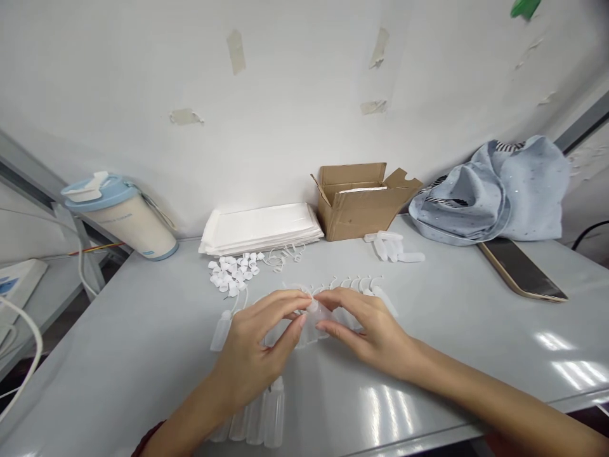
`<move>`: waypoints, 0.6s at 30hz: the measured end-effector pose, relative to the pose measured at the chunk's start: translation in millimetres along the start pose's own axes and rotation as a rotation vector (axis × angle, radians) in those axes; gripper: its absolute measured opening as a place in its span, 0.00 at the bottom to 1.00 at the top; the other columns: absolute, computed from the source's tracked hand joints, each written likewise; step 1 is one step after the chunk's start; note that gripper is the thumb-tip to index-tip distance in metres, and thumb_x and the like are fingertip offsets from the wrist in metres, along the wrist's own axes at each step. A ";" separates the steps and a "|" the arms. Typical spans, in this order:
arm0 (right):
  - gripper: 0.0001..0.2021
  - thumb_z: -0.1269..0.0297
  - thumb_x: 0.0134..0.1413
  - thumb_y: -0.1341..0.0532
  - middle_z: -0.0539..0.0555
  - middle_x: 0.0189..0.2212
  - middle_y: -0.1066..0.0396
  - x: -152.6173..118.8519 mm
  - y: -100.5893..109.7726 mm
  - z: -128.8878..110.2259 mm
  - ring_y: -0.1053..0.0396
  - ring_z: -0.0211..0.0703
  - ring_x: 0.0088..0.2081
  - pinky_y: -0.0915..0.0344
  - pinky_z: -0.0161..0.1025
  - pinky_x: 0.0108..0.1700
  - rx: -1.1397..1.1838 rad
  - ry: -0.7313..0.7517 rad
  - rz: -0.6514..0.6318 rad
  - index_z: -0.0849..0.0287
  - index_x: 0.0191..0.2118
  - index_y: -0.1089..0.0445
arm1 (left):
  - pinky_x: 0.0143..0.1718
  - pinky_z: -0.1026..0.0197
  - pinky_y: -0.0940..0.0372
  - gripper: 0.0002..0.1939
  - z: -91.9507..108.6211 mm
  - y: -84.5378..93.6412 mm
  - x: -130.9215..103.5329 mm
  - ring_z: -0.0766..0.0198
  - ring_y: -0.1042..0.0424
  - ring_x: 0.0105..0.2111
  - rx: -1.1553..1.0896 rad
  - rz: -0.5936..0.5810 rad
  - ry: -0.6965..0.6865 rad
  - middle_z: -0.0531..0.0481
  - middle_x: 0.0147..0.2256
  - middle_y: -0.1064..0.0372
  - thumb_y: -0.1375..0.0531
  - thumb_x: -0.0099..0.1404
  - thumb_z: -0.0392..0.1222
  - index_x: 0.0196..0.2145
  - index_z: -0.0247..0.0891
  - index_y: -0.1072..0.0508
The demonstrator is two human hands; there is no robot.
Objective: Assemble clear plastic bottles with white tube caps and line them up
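Near the middle of the table, a small translucent plastic bottle (321, 313) is between my two hands. My right hand (373, 327) pinches it from the right with fingertips and thumb. From the left, my left hand (261, 339) closes its fingertips at the bottle's neck, partly hiding it. Behind my right hand runs a row of similar bottles with thin curved straps (365, 282). One bottle with a strap (221, 331) lies left of my left hand. Several more bottles (275, 414) lie by my left forearm, partly covered by it.
A pile of small white caps (233, 273) lies before a stack of white sheets (261, 228). Behind are an open cardboard box (361, 212) and loose small bottles (391, 246). A tumbler (126, 219) stands left; a phone (523, 270) and blue cloth bag (495, 190) lie right.
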State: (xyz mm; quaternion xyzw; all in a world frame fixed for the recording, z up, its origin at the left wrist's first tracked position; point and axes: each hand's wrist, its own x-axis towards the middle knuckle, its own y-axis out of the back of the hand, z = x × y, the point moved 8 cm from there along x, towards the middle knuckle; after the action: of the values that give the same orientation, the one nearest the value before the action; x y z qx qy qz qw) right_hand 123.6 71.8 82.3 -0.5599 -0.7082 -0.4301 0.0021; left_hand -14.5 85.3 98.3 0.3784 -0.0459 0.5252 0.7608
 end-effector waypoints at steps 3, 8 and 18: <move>0.16 0.64 0.59 0.40 0.56 0.36 0.26 -1.4 1.7 0.3 0.28 0.42 0.36 0.29 0.40 0.39 0.005 -0.012 0.031 0.62 0.52 0.37 | 0.40 0.67 0.28 0.09 -0.5 -0.3 0.4 0.65 0.25 0.40 -0.004 0.022 0.008 0.48 0.42 0.25 0.41 0.63 0.32 0.42 0.38 0.25; 0.13 0.65 0.62 0.42 0.57 0.36 0.28 -3.6 1.5 -9.3 0.29 0.42 0.37 0.30 0.39 0.38 -0.031 0.056 0.051 0.62 0.50 0.37 | 0.37 0.68 0.28 0.03 -8.1 0.2 -0.8 0.68 0.27 0.35 -0.116 0.076 0.135 0.53 0.35 0.26 0.38 0.61 0.35 0.35 0.39 0.26; 0.12 0.69 0.62 0.43 0.56 0.38 0.27 -3.7 -1.8 -15.5 0.30 0.43 0.37 0.34 0.41 0.37 -0.169 0.174 0.044 0.61 0.50 0.39 | 0.35 0.65 0.33 0.03 -23.0 -8.8 -1.7 0.66 0.32 0.32 -0.277 -0.025 0.344 0.54 0.34 0.28 0.36 0.58 0.39 0.32 0.43 0.24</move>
State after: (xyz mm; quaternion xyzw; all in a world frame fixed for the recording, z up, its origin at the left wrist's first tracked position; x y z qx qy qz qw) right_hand 116.2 59.4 89.1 -0.5343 -0.6540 -0.5350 0.0259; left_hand -15.4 96.9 76.5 0.1759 0.0175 0.5613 0.8085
